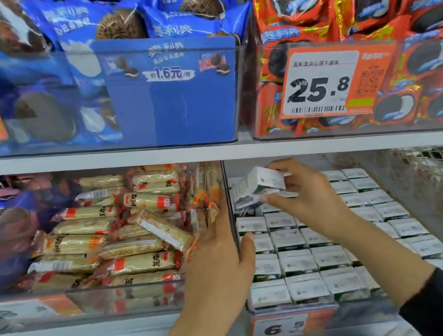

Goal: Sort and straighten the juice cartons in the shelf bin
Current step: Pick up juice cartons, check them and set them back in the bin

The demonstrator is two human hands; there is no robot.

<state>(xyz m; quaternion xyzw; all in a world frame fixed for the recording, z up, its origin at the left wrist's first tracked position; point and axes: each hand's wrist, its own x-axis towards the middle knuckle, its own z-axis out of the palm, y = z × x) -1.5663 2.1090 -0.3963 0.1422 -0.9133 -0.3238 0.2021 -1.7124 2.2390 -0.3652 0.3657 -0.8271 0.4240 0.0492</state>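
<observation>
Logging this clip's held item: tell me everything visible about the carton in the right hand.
The carton is a small rectangular box, mostly white with green at its lower edge and small blurred print; it looks like coated card. It is held tilted on its side above the back left of the bin, clear of the upright cartons packed in rows below. The right hand pinches it, fingers over the top, thumb beneath. A second carton seems to lie just under it; blur hides the join. The left hand does not touch it.
</observation>
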